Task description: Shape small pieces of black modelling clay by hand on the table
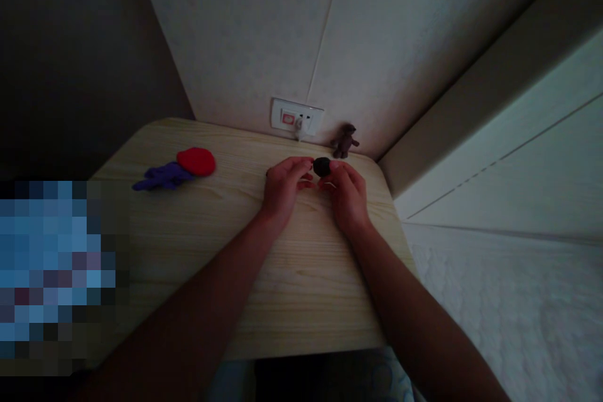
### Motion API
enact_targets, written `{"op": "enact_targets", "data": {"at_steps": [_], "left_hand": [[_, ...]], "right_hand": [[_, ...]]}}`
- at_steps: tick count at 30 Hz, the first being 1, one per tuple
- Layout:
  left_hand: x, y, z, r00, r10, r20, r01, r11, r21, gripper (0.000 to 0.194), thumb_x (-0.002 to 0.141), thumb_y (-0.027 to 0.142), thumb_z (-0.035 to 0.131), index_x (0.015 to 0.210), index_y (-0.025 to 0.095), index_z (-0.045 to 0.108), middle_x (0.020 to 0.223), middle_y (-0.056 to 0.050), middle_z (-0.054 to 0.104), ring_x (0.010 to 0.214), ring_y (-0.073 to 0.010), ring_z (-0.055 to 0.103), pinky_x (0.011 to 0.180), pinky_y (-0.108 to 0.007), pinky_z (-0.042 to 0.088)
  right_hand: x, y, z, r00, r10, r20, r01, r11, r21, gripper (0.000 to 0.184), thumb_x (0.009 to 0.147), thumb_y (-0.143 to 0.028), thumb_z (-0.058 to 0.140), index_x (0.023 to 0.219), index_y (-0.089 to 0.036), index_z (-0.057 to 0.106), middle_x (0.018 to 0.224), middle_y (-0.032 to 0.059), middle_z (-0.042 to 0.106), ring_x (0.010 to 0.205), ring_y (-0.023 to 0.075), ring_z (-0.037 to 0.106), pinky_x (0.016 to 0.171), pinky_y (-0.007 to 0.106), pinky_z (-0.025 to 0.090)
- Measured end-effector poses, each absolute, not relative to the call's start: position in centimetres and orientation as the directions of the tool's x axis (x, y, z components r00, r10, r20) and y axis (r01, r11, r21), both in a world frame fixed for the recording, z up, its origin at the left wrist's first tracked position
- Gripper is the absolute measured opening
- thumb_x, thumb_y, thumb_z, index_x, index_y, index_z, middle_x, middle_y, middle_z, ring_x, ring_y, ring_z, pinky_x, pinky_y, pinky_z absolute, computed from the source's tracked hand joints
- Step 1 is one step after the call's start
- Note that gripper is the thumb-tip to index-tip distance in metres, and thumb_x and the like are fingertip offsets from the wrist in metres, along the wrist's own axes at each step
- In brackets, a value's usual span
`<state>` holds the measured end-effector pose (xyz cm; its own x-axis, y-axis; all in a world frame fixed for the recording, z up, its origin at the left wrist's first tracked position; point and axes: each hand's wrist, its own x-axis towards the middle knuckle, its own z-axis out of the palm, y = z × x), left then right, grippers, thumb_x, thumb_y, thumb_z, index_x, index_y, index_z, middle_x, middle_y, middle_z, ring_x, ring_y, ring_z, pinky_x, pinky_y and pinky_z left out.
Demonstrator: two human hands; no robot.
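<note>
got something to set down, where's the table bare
The tabletop is bare between the left arm and right arm, down to the front edge. Another open patch lies between the red disc and the left hand. Crowded: back right, the brown figure behind the right hand and its black lump; back left, the purple piece right by the red disc.

Dim, muted light is spread over the tabletop [306, 301] and the pale wall [245, 44]; its source cannot be told. The dark wall [70, 44] at left is largely lost in shade, and the left forearm [188, 301] is deeply darkened toward the bottom edge. Fine detail is softened, the stitching of the white quilt [499, 320] being only faintly resolved. The black lump [321, 167] is rendered nearly featureless. The lower left is masked by a coarse blue mosaic [47, 264].
</note>
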<state>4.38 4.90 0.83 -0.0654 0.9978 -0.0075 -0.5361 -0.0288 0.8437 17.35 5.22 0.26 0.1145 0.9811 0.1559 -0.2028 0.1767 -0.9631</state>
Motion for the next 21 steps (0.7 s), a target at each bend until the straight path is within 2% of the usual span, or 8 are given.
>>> {"op": "enact_targets", "data": {"at_steps": [6, 10, 15, 21], "left_hand": [[4.69, 4.83, 0.80, 0.017, 0.999, -0.033, -0.584, 0.037, 0.811, 0.026, 0.070, 0.031, 0.080, 0.089, 0.015, 0.072, 0.086, -0.005, 0.072, 0.071, -0.0135, 0.065, 0.069, -0.029, 0.055], [4.77, 4.93, 0.56, 0.019, 0.999, -0.032, -0.592, 0.037, 0.805, 0.030, 0.068, 0.031, 0.083, 0.091, 0.014, 0.074, 0.091, -0.007, 0.075, 0.081, -0.0162, 0.069, 0.072, -0.030, 0.056], [4.76, 4.95, 0.48, 0.035, 0.999, -0.027, -0.583, 0.043, 0.811, 0.036, 0.067, 0.033, 0.088, 0.094, 0.013, 0.075, 0.092, -0.006, 0.076, 0.079, -0.0138, 0.068, 0.077, -0.029, 0.055], [4.81, 4.79, 0.75, 0.053, 0.998, -0.037, -0.632, 0.063, 0.772, 0.033, 0.067, 0.034, 0.088, 0.090, 0.014, 0.075, 0.092, -0.007, 0.076, 0.083, -0.0161, 0.069, 0.078, -0.031, 0.056]], "right_hand": [[17.57, 5.33, 0.22, 0.135, 0.979, 0.153, -0.157, 0.173, -0.972, 0.028, 0.080, -0.050, 0.075, 0.081, -0.023, 0.070, 0.064, -0.0047, 0.055, 0.059, 0.0109, 0.049, 0.056, 0.025, 0.043], [17.48, 5.21, 0.26, 0.099, 0.985, 0.140, -0.177, 0.156, -0.972, 0.029, 0.078, -0.048, 0.078, 0.089, -0.022, 0.072, 0.071, -0.0043, 0.061, 0.060, 0.0094, 0.051, 0.057, 0.024, 0.044], [17.46, 5.19, 0.13, 0.090, 0.983, 0.158, -0.161, 0.171, -0.972, 0.030, 0.078, -0.047, 0.081, 0.089, -0.021, 0.071, 0.075, -0.0043, 0.063, 0.060, 0.0086, 0.051, 0.057, 0.022, 0.044], [17.65, 5.25, -0.07, 0.060, 0.981, 0.185, -0.105, 0.190, -0.976, 0.032, 0.079, -0.050, 0.080, 0.090, -0.021, 0.072, 0.076, -0.0032, 0.065, 0.061, 0.0094, 0.052, 0.058, 0.023, 0.044]]}}
